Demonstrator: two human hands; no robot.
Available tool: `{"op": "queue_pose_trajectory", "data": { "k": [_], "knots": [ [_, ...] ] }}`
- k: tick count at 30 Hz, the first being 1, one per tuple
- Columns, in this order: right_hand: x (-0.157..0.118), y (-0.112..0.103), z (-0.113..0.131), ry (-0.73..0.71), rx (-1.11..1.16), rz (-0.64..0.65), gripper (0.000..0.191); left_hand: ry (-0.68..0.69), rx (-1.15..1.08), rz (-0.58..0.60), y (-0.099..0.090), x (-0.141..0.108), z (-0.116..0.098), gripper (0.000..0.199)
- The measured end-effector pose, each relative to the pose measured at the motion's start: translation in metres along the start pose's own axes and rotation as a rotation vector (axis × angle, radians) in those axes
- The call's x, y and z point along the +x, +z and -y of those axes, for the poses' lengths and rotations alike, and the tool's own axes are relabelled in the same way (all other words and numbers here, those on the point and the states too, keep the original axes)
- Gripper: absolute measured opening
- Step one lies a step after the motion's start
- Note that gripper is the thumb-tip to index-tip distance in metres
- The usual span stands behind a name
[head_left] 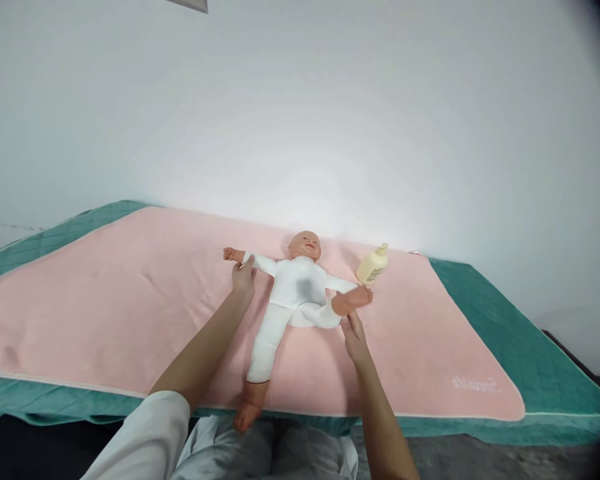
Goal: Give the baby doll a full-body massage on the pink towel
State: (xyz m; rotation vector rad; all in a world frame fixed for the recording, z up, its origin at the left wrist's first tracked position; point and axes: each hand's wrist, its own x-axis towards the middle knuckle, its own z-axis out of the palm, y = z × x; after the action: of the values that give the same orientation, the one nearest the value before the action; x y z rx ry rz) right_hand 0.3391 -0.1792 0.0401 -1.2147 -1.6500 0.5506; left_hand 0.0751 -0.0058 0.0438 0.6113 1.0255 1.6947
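The doll (286, 285) is laid face-up, one foot jutting past the near edge of the pink blanket (420, 353). One sleeve is held in the curled left hand (243, 276), the bent leg in the curled right hand (354, 335). Blanket is spread wide on both sides; a bottle (372, 266) is set near the far edge.

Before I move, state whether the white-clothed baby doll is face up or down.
Face up: the doll lies with mouth and chest in view.

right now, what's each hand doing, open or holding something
Left hand: closed, holding the doll's arm near the wrist.
Right hand: closed, holding the doll's leg.
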Motion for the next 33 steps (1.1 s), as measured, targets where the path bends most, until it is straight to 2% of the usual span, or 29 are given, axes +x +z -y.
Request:
{"op": "queue_pose_trajectory", "data": {
  "k": [3,7,11,15,19,23,30,33],
  "knots": [
    [0.032,0.000,0.007,0.171,0.199,-0.049,0.057,0.174,0.110,0.011,0.005,-0.014,-0.006,0.027],
    [0.069,0.007,0.011,0.271,0.274,0.034,0.053,0.419,0.295,0.186,0.009,-0.043,-0.009,0.037],
    [0.091,0.014,0.003,0.330,0.205,0.144,0.050,0.737,0.633,0.306,0.006,-0.060,-0.004,0.037],
    [0.102,0.020,-0.010,0.269,0.110,0.163,0.049,0.994,0.885,0.557,0.001,-0.062,0.000,0.041],
    [0.109,0.028,-0.022,0.147,0.059,0.118,0.043,1.048,1.055,0.620,0.001,-0.062,0.003,0.060],
    [0.111,0.034,-0.030,0.093,0.074,0.117,0.040,1.041,1.054,0.712,0.003,-0.065,0.001,0.075],
    [0.112,0.036,-0.033,0.085,0.072,0.108,0.039,1.039,0.972,1.068,-0.001,-0.062,-0.008,0.070],
    [0.113,0.037,-0.036,0.076,0.051,0.108,0.039,1.031,0.923,1.158,-0.005,-0.056,-0.011,0.062]
  ]
}}
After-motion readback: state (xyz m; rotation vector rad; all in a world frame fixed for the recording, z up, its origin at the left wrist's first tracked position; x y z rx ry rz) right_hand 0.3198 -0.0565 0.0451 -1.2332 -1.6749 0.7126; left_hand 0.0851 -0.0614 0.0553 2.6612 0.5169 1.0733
